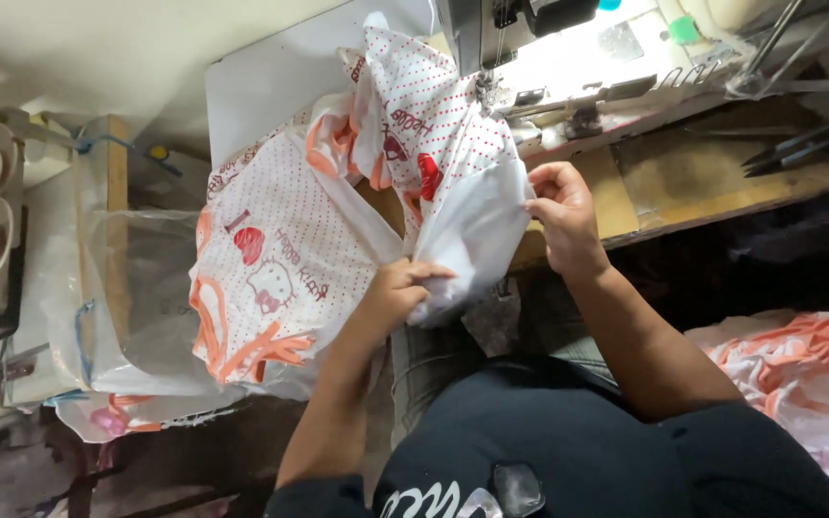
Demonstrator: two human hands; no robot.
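Head view: white dotted fabric [453,221] pinched between both hands' fingers [424,273].

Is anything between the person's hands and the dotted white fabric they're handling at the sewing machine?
Nothing visible. The left hand and right hand both already grip the white fabric piece directly.

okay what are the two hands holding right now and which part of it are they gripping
Both grip the white, red-dotted fabric garment piece under the sewing machine. The left hand pinches its lower plain white edge; the right hand pinches the right edge.
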